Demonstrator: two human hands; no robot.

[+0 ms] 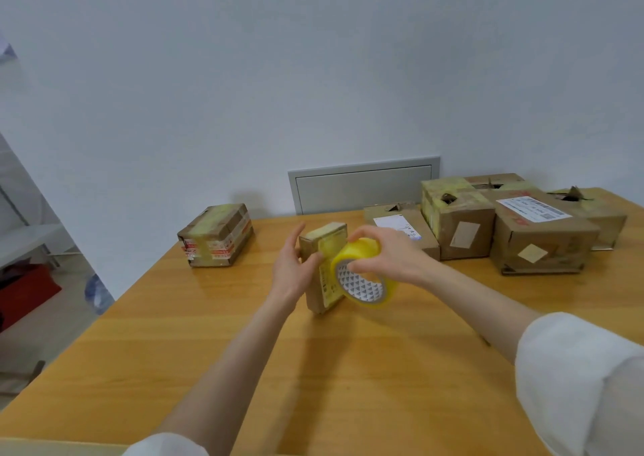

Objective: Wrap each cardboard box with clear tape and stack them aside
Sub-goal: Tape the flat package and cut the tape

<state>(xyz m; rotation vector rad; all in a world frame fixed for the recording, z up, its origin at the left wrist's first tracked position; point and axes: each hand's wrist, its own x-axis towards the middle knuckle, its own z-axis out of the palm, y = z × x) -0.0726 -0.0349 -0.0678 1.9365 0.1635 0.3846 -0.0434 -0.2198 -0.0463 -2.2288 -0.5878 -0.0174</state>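
1. Pale, bare wall (313,72) fills the upper half of the view, with a grey panel (362,187) set low into it just behind a wooden table (348,368).
2. Near the middle of the table a small box (313,295) stands upright on one end, its lower end touching the wood.
3. One broad face of this box, the one turned toward the person's right, carries a yellowish band of tape running down it.
4. The left hand (294,264) lies against the box's left side. Its fingers are nearly straight and reach up past the top corner, while the thumb bends round the near edge onto the taped face, so the box is clasped between thumb and fingers.
5. The right hand (386,250) grips a yellow tape roll (362,281) from above, fingers curled over the outer rim and the thumb at the near rim of the patterned core.
6. The roll is tilted, hangs above the table and sits against the box's taped face.
7. Both forearms are bare, with a white sleeve (575,368) pushed up on the right arm.
8. At the far left of the table, well apart from the hands, lies a wrapped box (216,236) with yellowish tape and red-printed strips round it.
9. At the far right stands a cluster of boxes (543,236), touching one another, several torn open on top and two bearing white shipping labels.
10. Beyond the table's left edge, something red (28,292) lies on the floor; what it is cannot be told.
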